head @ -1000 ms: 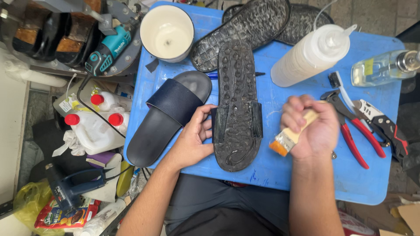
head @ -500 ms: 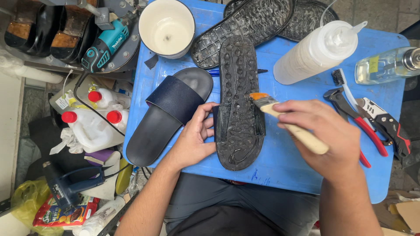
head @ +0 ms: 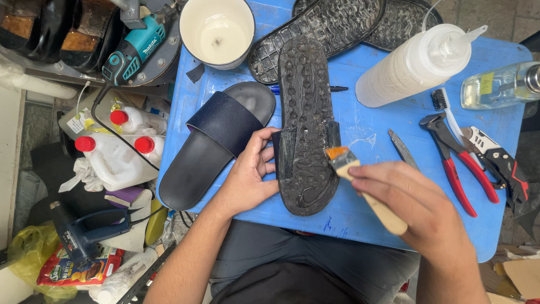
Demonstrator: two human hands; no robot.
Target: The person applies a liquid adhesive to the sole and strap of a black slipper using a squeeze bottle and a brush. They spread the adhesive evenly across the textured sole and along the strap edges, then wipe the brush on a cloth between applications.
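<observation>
From the head camera, your left hand (head: 247, 177) presses on the upturned black sole (head: 306, 124), fingers spread along its left edge, apparently to keep it from sliding on the blue tabletop (head: 360, 126). Your right hand (head: 419, 205) has its fingers pinched around the wooden handle of a small brush (head: 360, 183), whose orange-tipped bristles touch the sole's right edge near the strap. The sole lies tread up in the middle of the tabletop, seemingly so the brush can reach it. Left of the sole rests a dark slide sandal (head: 216, 141). Above the sandal stands a white cup (head: 219, 28) holding a little pale liquid. Right of the sole lies a squeeze bottle (head: 413, 65) filled with whitish liquid, and beyond it a clear bottle (head: 498, 84).
</observation>
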